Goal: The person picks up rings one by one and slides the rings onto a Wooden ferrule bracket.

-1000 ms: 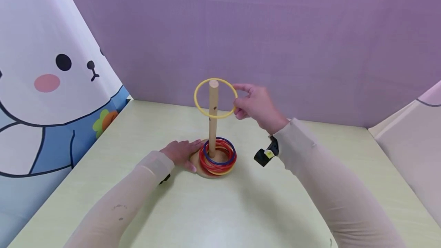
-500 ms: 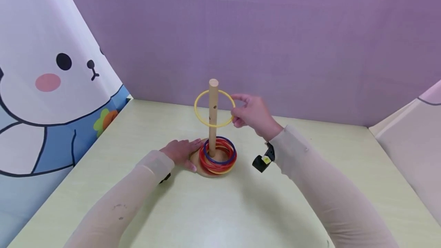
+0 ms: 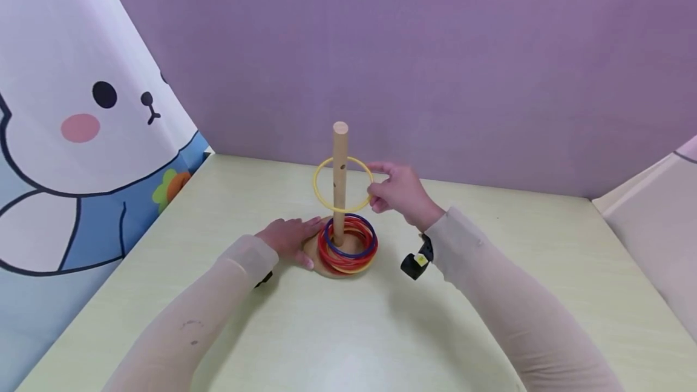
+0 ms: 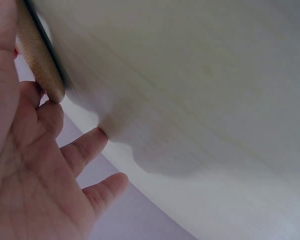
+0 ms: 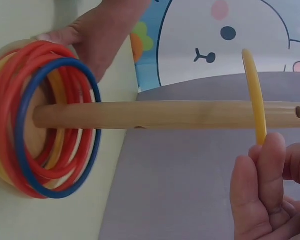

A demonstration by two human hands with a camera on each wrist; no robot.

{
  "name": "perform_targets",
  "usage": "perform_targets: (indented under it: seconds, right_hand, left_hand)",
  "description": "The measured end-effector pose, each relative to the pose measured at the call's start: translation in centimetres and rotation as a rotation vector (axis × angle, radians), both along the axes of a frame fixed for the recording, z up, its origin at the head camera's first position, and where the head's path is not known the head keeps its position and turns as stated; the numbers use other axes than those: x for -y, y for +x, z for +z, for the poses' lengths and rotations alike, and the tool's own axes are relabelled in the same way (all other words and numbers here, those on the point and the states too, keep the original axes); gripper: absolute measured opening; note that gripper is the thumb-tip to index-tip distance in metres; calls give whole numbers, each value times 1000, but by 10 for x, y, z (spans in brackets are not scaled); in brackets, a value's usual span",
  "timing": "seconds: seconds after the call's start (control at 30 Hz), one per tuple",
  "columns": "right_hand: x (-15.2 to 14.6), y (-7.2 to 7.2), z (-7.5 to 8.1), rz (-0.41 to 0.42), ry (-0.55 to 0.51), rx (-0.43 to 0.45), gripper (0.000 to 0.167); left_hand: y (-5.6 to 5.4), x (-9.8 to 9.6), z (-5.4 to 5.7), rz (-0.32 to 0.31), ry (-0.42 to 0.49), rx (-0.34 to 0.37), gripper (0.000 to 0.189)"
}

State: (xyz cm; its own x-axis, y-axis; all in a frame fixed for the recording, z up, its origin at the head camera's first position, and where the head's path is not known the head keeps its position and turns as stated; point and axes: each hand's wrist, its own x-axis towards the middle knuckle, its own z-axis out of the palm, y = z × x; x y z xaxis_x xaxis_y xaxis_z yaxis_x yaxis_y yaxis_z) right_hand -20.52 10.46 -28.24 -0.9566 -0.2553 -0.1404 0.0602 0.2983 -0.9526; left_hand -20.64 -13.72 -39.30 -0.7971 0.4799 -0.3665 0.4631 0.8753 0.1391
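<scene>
My right hand (image 3: 402, 195) pinches a yellow ring (image 3: 314, 184) at its right side, thumb and index finger on the rim. The ring encircles an upright wooden peg (image 3: 340, 189), part way down from its top; in the right wrist view the ring (image 5: 258, 97) crosses the peg edge-on. Around the peg's foot lie several red rings (image 5: 1, 110), some yellow ones and a blue ring (image 5: 21, 120) on top. The fingers of my left hand (image 3: 287, 239) rest at the left edge of the round wooden base (image 3: 313, 253). In the left wrist view they are spread beside the base's rim (image 4: 42, 60).
The pale tabletop (image 3: 337, 331) carries the peg stand at its middle. A purple cloth (image 3: 435, 65) rises behind the table's back edge. At the left hangs a cloth with a cartoon animal (image 3: 81, 89); a pale panel (image 3: 659, 216) stands at the right.
My right hand and the yellow ring have moved down; the peg's top, which stood within the ring's outline, now rises above it. The left hand keeps its place on the base.
</scene>
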Motion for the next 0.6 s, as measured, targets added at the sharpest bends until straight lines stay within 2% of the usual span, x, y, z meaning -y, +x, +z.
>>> perform_targets:
  seconds: [0.33,0.6]
  right_hand:
    - [10,-1,-28,19,-9,32,53]
    - [11,0,-49,14,12,63,53]
  left_hand:
    - [1,5,-6,25,35,-2,96]
    - [-1,2,-3,10,21,-29,94]
